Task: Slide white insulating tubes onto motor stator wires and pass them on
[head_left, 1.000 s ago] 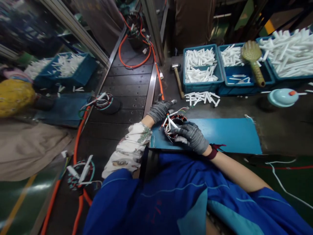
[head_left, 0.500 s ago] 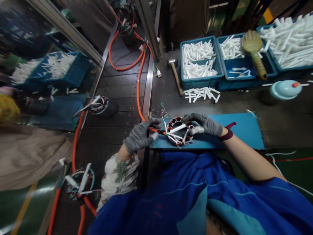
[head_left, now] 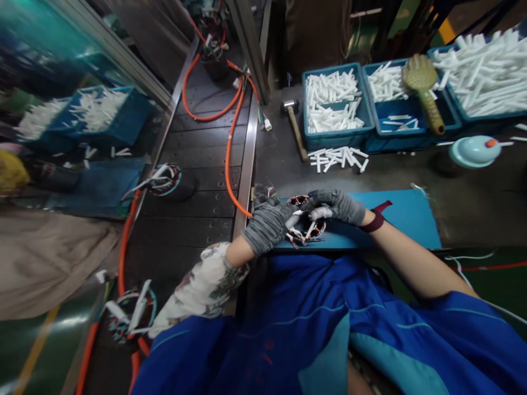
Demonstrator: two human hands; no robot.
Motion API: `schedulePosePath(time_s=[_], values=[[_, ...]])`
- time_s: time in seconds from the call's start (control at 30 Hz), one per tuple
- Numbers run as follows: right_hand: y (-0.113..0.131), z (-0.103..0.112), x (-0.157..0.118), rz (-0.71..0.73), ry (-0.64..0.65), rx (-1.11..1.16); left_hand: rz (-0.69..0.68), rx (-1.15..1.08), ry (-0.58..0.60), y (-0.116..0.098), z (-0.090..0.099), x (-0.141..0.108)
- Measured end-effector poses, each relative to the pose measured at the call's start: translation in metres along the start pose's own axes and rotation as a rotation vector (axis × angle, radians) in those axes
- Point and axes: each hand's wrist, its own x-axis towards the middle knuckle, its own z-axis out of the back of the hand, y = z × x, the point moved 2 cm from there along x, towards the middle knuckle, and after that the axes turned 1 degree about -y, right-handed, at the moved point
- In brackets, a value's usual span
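A wire-wound motor stator [head_left: 307, 237] lies on the blue mat, with orange windings and white-sleeved leads across its opening. My left hand [head_left: 269, 222], in a grey knit glove, reaches over its left side, fingers closed on a white sleeve [head_left: 293, 220] at the ring. From the right, my gloved right hand [head_left: 335, 207] bends over the ring's upper right edge, its fingertips pinched at the other end of that sleeve. The gloves partly hide the sleeve and the leads. Thin coloured wires [head_left: 270, 191] stick out above my left hand.
Blue bins [head_left: 338, 140] of white sleeves stand at the back right, a yellowish scoop [head_left: 424, 82] resting on one. Loose sleeves [head_left: 340, 158], a hammer [head_left: 296, 129] and a light-blue lidded cup [head_left: 475, 152] are nearer. Orange cables [head_left: 227, 164] and more stators [head_left: 167, 180] occupy the left.
My left hand has moved right, from the orange cable onto the leads and white sleeve over the stator. My right hand has shifted slightly left, its fingers closer together.
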Motion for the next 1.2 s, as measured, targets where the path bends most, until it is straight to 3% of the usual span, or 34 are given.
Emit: schedulePosePath(time_s=[0.13,0.3,0.53,0.63,0.77,0.83,0.97,1.1,1.2], values=[[0.006,-0.004,0.002,0.01,0.025,-0.052,-0.109,-0.232,-0.083,0.017,-0.009,-0.014],[0.01,-0.004,0.005,0.014,-0.012,-0.194,-0.109,-0.481,-0.246,0.024,-0.029,-0.015],[0.006,-0.003,0.011,0.018,0.048,-0.216,-0.078,-0.45,-0.155,0.032,-0.043,-0.016],[0.004,-0.002,0.011,-0.013,0.01,-0.275,-0.091,-0.495,-0.161,0.033,-0.04,-0.014],[0.006,-0.009,0.015,0.012,0.046,-0.387,-0.21,-0.578,-0.136,0.034,-0.028,-0.007],[0.008,-0.014,0.017,0.038,0.002,-0.482,-0.218,-0.533,-0.106,0.034,-0.022,-0.004],[0.013,-0.016,0.016,0.12,-0.055,-0.591,-0.1,-0.272,-0.015,0.025,-0.007,0.001],[0.012,0.007,0.003,0.248,-0.051,-0.585,0.021,0.008,0.075,0.005,0.012,0.007],[0.003,0.025,-0.006,0.187,-0.055,-0.49,-0.003,0.062,0.149,-0.009,0.02,0.014]])
